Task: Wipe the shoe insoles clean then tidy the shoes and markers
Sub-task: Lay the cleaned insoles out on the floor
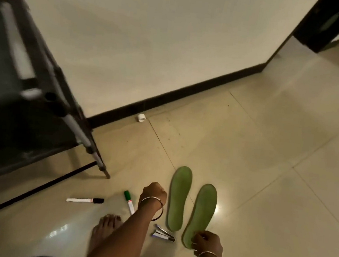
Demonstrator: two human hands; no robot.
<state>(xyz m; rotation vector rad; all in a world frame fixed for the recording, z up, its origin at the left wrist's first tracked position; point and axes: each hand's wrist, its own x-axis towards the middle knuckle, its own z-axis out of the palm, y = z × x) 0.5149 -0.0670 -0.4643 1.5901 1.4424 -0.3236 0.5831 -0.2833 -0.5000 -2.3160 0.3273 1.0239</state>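
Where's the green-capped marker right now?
Head view, lower centre: the green-capped marker lies on the floor just left of the left hand, right of the black-capped marker.

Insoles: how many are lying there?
2. The left insole lies flat beside the left hand; the right insole is pinched at its heel by the right hand. No others visible.

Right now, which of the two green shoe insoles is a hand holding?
The right-hand green insole: the right hand pinches its heel end. The left green insole lies on the tiled floor with no fingers on it.
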